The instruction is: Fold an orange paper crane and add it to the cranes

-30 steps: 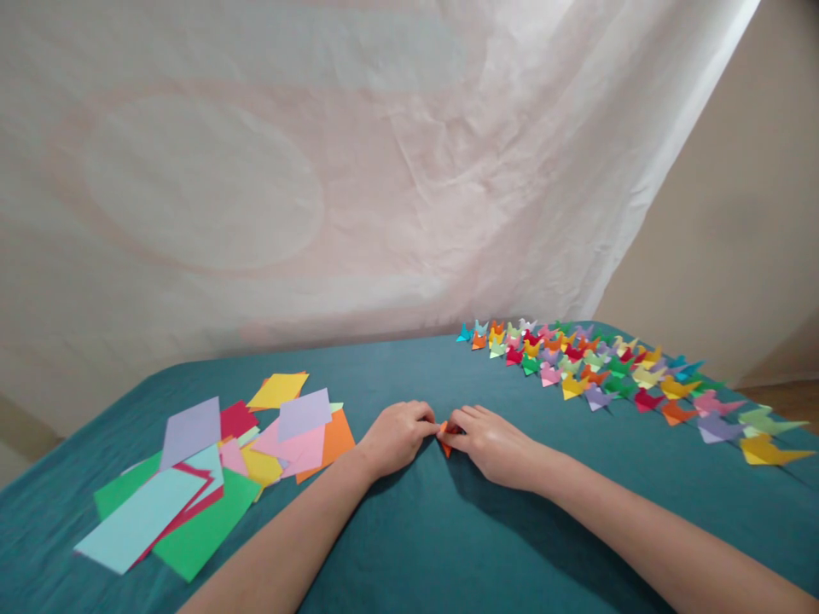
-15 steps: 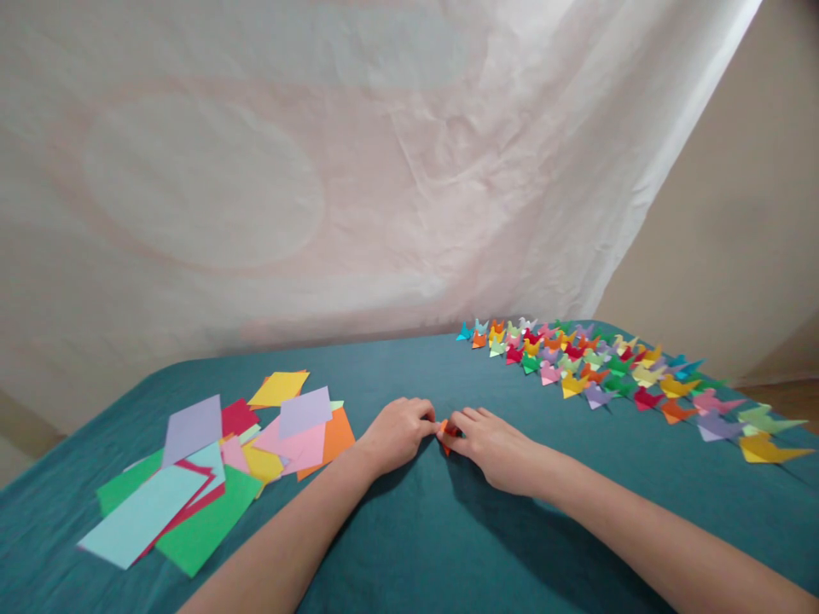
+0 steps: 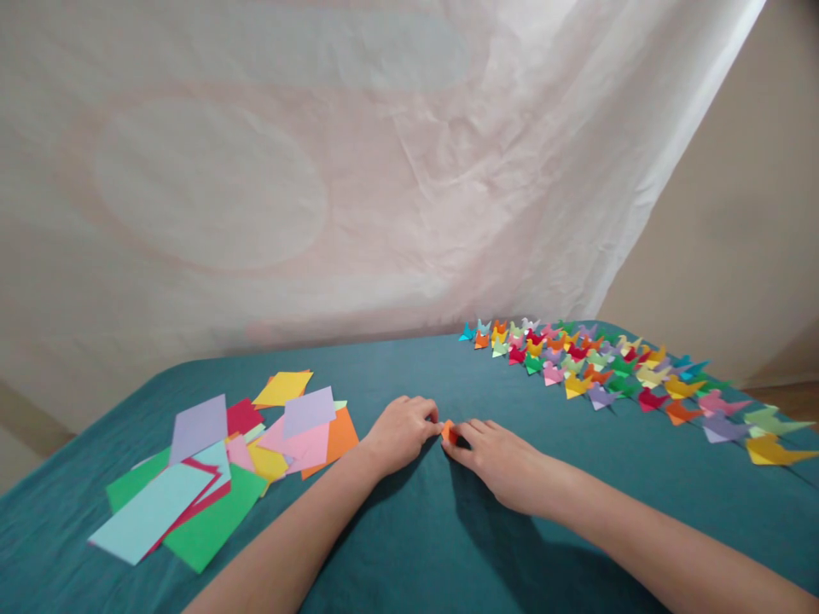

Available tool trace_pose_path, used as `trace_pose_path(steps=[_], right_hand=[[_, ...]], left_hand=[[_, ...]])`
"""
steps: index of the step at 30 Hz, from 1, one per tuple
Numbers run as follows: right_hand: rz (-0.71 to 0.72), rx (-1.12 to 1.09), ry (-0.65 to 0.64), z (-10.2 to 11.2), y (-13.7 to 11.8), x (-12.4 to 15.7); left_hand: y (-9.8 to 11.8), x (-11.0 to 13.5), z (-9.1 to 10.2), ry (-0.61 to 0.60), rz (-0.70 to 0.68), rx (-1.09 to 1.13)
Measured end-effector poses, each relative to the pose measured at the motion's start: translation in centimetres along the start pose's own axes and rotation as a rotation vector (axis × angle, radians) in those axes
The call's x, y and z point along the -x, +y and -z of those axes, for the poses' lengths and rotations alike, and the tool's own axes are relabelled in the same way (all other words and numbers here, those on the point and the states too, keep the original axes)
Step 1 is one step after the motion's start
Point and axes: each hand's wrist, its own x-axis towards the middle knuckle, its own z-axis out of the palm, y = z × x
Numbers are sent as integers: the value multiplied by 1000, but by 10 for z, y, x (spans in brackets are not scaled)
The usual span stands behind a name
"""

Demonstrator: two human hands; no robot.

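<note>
A small folded piece of orange paper [image 3: 449, 432] is held just above the middle of the table. My right hand [image 3: 496, 456] pinches it from the right between thumb and fingers. On its left side, my left hand [image 3: 403, 433] is closed, with thumb and fingertips together at the paper's edge. How much of the paper lies inside the left fingers is hidden. The exact folded form is too small to make out.
Loose coloured paper sheets [image 3: 198, 429] overlap in a pile on the left. Several rows of folded paper birds [image 3: 600, 396] stand on the right side. A teal cloth [image 3: 409, 554] covers the table, and a pale sheet [image 3: 358, 196] hangs behind it.
The orange paper has turned between my fingers and shows a broader face. My right hand has shifted slightly downward, and the whole view has moved a little.
</note>
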Motion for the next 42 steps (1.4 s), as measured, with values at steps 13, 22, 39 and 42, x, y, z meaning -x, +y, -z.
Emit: trace_pose_path(steps=[13, 22, 39, 42], right_hand=[[59, -179, -152, 18, 6, 8], [60, -198, -156, 18, 9, 8], [27, -155, -182, 22, 7, 5], [23, -142, -173, 22, 6, 5]], left_hand=[[4, 0, 4, -24, 7, -20], [8, 3, -2, 14, 25, 30], [18, 0, 4, -17, -38, 66], [19, 0, 2, -19, -14, 63]])
